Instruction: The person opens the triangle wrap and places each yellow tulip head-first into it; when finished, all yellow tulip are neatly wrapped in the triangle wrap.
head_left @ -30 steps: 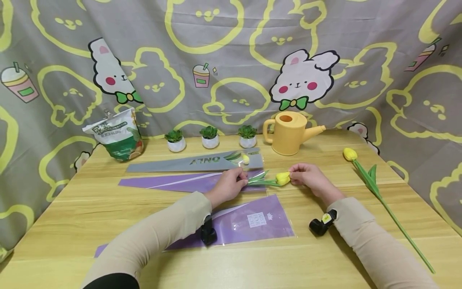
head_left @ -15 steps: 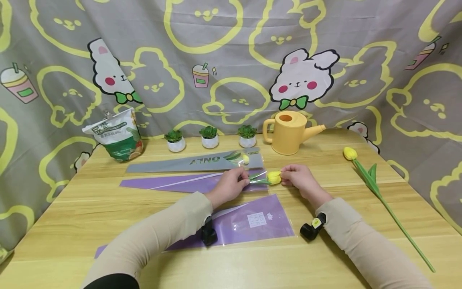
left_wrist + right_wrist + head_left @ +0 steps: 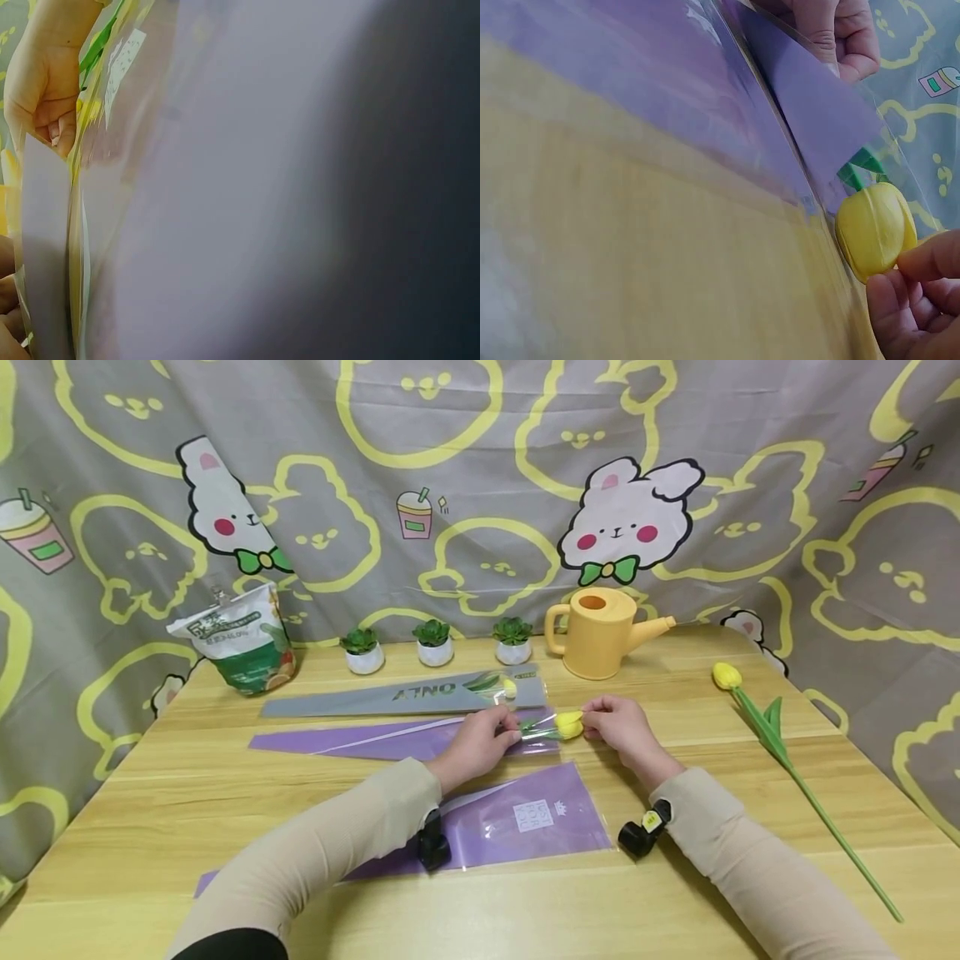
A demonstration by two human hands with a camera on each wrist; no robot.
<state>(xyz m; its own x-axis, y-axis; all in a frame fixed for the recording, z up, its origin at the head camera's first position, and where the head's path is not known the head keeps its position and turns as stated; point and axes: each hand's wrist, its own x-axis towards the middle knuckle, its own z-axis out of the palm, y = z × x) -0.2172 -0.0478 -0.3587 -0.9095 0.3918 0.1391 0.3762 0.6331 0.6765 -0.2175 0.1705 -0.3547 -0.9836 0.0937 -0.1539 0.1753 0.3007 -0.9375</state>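
Note:
A yellow artificial tulip (image 3: 567, 724) lies with its stem inside a purple flower sleeve (image 3: 375, 739). My right hand (image 3: 624, 731) pinches the tip of its bloom between thumb and fingers, clear in the right wrist view at the bloom (image 3: 871, 231). The clear film of the sleeve covers the leaves and reaches the bloom. At the sleeve's mouth, my left hand (image 3: 480, 743) pinches the edge; in the right wrist view its thumb is on the purple film (image 3: 810, 97). Most of the stem is hidden by the purple film. The left wrist view is largely filled by blurred film.
Nearer lies another purple sleeve (image 3: 517, 818), partly under my left forearm. Behind is a grey sleeve (image 3: 337, 697) holding a tulip. A loose tulip (image 3: 787, 768) lies at right. Potted succulents (image 3: 435, 647), a watering can (image 3: 600, 635) and a fertilizer bag (image 3: 243, 643) line the back.
My right hand has moved left with the tulip, so its leaves and bloom sit deeper in the sleeve. In the last half second it has barely moved. The left hand stays at the sleeve's mouth.

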